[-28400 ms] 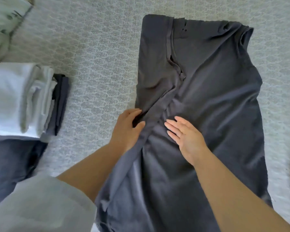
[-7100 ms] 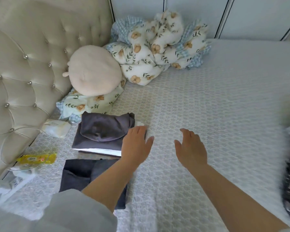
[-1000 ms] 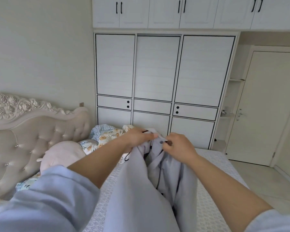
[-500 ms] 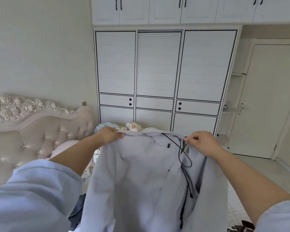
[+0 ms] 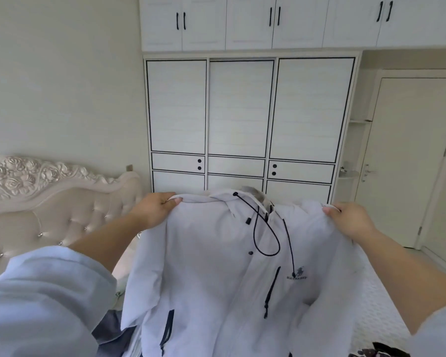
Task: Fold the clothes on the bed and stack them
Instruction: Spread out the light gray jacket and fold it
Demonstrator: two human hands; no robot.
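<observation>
A white hooded jacket [image 5: 216, 274] with dark drawcords, dark zips and a small chest logo hangs spread in the air before me. My left hand [image 5: 155, 210] grips its left shoulder and my right hand [image 5: 348, 220] grips its right shoulder, both at the same height. The jacket's front faces me and its lower part runs out of the frame's bottom edge. A bit of dark folded clothing [image 5: 111, 331] shows at the lower left under my sleeve. The jacket hides most of the bed [image 5: 379, 310].
A tufted beige headboard [image 5: 49, 215] stands at the left. A white wardrobe [image 5: 242, 112] fills the far wall, with a door [image 5: 410, 161] to its right. A dark patterned garment [image 5: 379, 351] lies at the bottom right edge.
My hands have moved apart along the jacket's top to its shoulders. The jacket has gone from bunched to spread flat, with its front and logo showing.
</observation>
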